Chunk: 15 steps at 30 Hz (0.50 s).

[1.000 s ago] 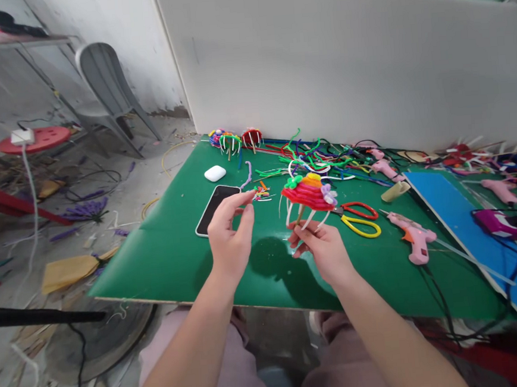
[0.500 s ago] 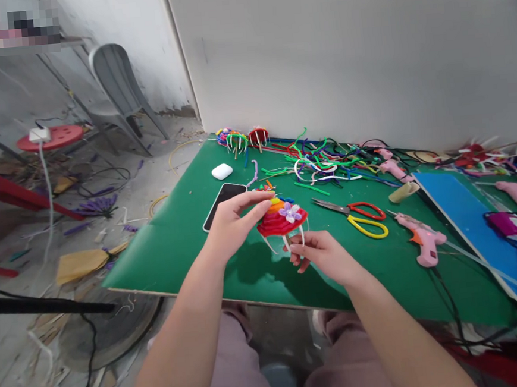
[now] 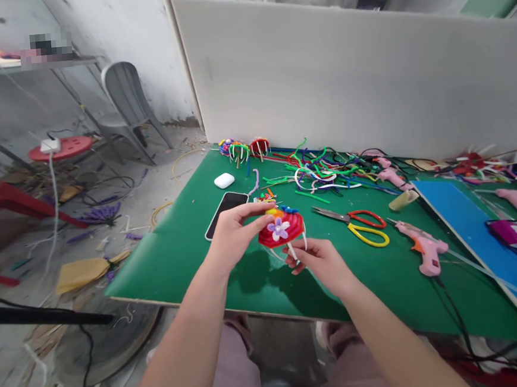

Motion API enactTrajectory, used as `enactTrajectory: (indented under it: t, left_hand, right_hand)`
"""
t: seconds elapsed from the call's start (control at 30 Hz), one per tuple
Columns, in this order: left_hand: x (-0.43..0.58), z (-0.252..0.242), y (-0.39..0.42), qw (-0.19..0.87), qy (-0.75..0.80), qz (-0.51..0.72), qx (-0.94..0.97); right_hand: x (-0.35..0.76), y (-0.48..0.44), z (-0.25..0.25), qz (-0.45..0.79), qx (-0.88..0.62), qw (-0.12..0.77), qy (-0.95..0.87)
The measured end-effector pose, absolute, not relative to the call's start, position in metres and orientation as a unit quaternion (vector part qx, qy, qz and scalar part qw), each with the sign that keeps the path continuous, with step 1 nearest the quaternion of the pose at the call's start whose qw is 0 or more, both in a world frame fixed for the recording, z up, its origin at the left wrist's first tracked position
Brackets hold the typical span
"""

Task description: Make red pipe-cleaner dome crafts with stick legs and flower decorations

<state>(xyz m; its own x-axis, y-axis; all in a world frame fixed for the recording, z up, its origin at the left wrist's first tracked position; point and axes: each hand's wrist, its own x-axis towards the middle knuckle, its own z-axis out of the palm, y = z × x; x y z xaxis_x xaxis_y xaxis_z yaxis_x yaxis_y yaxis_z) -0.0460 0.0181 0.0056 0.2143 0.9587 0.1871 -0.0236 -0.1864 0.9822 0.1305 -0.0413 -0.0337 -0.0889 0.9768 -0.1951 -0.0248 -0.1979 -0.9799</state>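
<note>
A small umbrella made of pipe cleaners [image 3: 290, 227] is held over the front of the green table. Its canopy is red with orange, yellow and blue parts near the top, and white strands hang from the rim. A purple and white flower [image 3: 279, 230] sits on the side facing me. My left hand [image 3: 237, 228] pinches the top of the canopy between thumb and fingers. Below the rim, my right hand [image 3: 320, 259] is closed around the stick, which its fingers mostly hide.
Scissors [image 3: 354, 223] and a pink glue gun [image 3: 424, 246] lie to the right, beside a blue board [image 3: 457, 219]. A phone [image 3: 224, 211] and white earbud case [image 3: 224, 180] lie left. Behind are loose pipe cleaners [image 3: 319, 174] and finished small umbrellas [image 3: 259, 147].
The umbrella has turned about its stick, so the flower has moved from the right side of the canopy to the left of its middle. The camera view has tipped up slightly.
</note>
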Motion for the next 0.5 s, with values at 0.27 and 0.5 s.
enactTrajectory:
  t: [0.27,0.5]
  left_hand:
    - [-0.0449,0.0038,0.0208,0.501,0.384,0.511,0.583]
    - [-0.0428,0.0021,0.0207,0.503,0.375,0.52,0.579]
  right_hand:
    - [0.1243,-0.0428,-0.0269,0.562,-0.524,0.465,-0.439]
    - [0.1239,-0.0438,-0.0285,0.554,-0.52,0.466,-0.454]
